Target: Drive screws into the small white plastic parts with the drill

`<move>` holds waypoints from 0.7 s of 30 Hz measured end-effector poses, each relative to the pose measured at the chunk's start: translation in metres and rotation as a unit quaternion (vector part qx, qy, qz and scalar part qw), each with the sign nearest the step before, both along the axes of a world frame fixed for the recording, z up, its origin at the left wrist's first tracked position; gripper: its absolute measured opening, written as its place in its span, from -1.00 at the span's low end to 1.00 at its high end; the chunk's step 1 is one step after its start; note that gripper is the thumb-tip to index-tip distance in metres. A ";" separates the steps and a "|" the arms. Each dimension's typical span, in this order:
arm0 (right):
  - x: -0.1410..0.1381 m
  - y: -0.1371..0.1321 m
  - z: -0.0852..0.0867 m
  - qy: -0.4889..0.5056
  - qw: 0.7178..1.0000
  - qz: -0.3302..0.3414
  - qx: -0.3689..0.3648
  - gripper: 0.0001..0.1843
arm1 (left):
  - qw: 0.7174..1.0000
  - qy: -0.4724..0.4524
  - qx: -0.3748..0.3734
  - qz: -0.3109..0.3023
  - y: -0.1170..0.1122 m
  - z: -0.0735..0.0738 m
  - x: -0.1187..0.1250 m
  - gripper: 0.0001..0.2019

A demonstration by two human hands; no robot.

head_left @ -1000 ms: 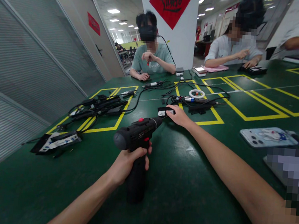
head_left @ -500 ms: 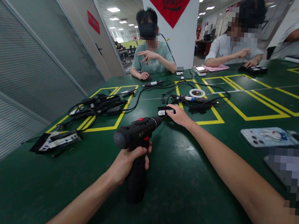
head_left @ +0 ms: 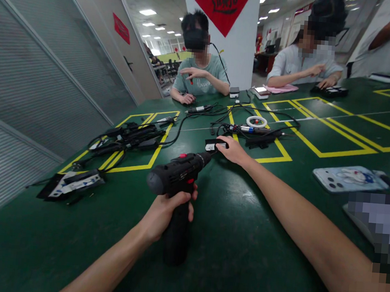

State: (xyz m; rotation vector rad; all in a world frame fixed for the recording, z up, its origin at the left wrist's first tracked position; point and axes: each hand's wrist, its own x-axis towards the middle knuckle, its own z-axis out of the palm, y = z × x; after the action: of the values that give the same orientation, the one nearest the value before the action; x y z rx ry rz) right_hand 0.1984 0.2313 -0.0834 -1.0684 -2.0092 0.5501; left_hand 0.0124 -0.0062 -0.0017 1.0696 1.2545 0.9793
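My left hand [head_left: 169, 213] is wrapped round the grip of a black cordless drill [head_left: 175, 173] with red buttons. The drill points away from me, and its chuck end is close to a small black block with a white label [head_left: 211, 145]. My right hand [head_left: 231, 149] grips that block from its right side, fingers curled over the top. What kind of thing the block is, I cannot make out. The tip of the drill's bit is too small to tell whether it touches the block.
Tangled black cables and tools [head_left: 128, 136] lie to the left, near a black-and-white part [head_left: 73, 183]. Behind my right hand are a white ring [head_left: 257, 121] and a pen-like tool [head_left: 250, 129]. A phone [head_left: 344, 178] lies at right. Two people [head_left: 201, 70] [head_left: 305, 69] sit across the table.
Both my hands, the drill and the labelled block stay nearly where they were. The person opposite has shifted the raised hand and head slightly.
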 end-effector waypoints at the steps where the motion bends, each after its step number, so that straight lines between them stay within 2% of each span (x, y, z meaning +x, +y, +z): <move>1: 0.000 0.000 0.000 0.000 1.000 0.000 0.000 -0.58 | 1.000 0.001 0.001 0.001 0.000 0.000 0.000 -0.73; 21: 0.001 0.003 -0.004 0.004 1.000 0.005 0.000 -0.58 | 1.000 0.001 -0.002 0.004 0.002 0.000 -0.001 -0.74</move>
State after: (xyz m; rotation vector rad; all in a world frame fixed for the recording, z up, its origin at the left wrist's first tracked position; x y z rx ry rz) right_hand 0.1998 0.2339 -0.0869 -1.0545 -2.0085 0.5588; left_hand 0.0116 -0.0039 -0.0014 1.0637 1.2627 0.9803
